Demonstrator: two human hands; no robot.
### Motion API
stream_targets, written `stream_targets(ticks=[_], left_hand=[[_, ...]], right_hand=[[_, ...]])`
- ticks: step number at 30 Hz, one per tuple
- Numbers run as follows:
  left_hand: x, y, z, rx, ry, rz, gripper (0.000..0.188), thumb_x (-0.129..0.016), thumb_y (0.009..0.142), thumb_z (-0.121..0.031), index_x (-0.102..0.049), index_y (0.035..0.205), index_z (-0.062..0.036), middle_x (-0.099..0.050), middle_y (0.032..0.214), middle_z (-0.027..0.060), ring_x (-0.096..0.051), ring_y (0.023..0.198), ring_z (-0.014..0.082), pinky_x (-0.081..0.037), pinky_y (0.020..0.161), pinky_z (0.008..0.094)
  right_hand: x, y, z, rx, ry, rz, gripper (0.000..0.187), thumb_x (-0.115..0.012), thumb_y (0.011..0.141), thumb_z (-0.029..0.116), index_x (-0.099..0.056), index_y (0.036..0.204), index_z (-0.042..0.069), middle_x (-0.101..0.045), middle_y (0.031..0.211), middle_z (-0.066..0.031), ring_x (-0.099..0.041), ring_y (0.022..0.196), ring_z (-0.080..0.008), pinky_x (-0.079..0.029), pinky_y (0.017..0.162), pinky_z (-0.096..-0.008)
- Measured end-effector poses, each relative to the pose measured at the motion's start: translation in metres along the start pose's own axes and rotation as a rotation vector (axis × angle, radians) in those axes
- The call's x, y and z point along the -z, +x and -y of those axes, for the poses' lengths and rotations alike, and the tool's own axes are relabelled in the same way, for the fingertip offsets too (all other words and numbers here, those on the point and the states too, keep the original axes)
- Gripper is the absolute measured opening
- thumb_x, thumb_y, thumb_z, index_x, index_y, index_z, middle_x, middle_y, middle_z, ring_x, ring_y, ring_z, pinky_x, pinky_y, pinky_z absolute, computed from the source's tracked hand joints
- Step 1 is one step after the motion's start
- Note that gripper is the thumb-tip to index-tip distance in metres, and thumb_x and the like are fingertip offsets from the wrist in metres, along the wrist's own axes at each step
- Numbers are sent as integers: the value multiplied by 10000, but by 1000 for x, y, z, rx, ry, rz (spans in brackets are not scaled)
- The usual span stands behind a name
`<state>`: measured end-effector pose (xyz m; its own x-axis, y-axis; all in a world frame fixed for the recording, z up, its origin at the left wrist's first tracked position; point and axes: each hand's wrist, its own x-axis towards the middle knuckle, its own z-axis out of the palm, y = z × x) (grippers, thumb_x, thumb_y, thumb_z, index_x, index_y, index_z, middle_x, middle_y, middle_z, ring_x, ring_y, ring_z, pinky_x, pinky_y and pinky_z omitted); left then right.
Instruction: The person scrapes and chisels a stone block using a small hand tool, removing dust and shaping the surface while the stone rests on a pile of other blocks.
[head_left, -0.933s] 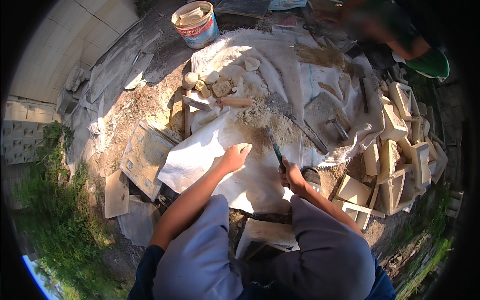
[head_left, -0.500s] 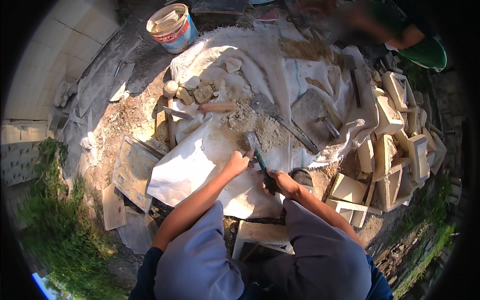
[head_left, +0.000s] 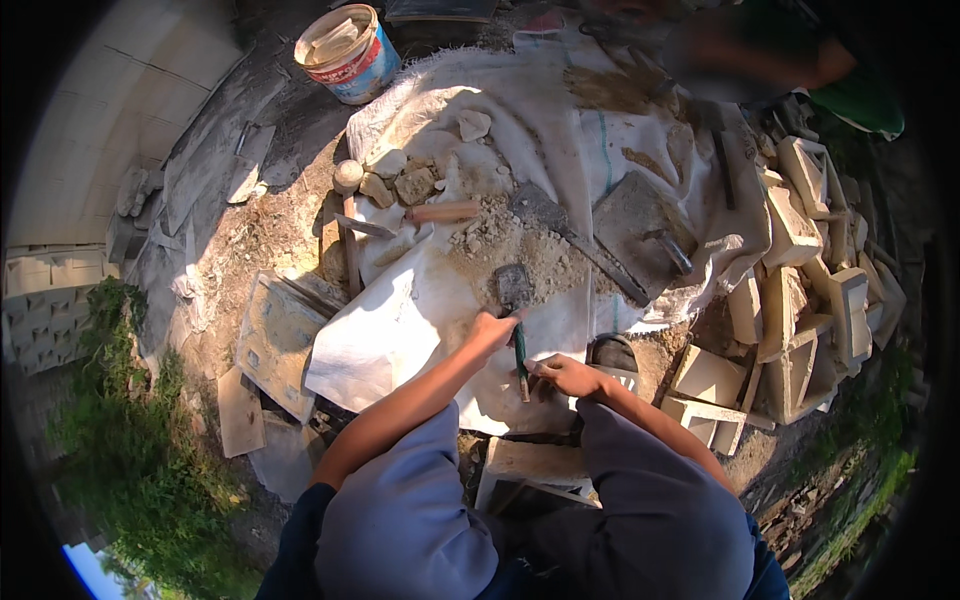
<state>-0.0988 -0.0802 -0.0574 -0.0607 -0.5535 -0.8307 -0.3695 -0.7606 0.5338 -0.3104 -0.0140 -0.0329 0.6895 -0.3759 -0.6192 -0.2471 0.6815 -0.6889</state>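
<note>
One labelled item: round bucket (head_left: 347, 52) at top left, beyond the white sacking (head_left: 560, 130). Cream rim, red-and-blue printed label band around its wall. No signs or screens visible.

I see a small trowel (head_left: 516, 318) with a green handle and grey blade, blade pointing far, lying on white sacking (head_left: 400, 330).
</note>
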Motion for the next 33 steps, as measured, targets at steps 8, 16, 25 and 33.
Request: stream_targets(ticks=[8,16,25,33], left_hand=[[24,-24,4,-63,-34,-186,390,-635,1014,-334,-557,822,-3,-623,665,70,-592,550,195,-482,548,387],[75,-56,-26,-291,522,-386,443,-574,1055,-423,-642,1062,14,-716,985,320,-669,988,532,-511,814,566],[77,-76,-19,-463,651,-234,414,-457,1101,-412,-607,1162,-30,-711,954,306,-672,991,531,-514,844,584],[80,-57,-23,-389,680,-271,780,-536,1014,-661,-675,995,106,-694,904,368,-690,922,538,-536,796,573]], right_hand=[[16,-3,-17,39,283,-224,619,-443,1127,503,-697,1165,-61,-750,825,-164,-692,613,-230,-551,606,-360],[14,-5,-11,99,308,-290,620,-438,1131,497,-699,1176,-64,-736,767,-182,-674,572,-223,-550,605,-355],[12,-5,-15,120,266,-324,608,-463,1122,503,-711,1136,-52,-737,766,-177,-686,573,-229,-549,599,-353],[12,-2,-22,158,245,-333,608,-460,1125,494,-712,1132,-59,-736,773,-173,-685,576,-227,-552,598,-348]])
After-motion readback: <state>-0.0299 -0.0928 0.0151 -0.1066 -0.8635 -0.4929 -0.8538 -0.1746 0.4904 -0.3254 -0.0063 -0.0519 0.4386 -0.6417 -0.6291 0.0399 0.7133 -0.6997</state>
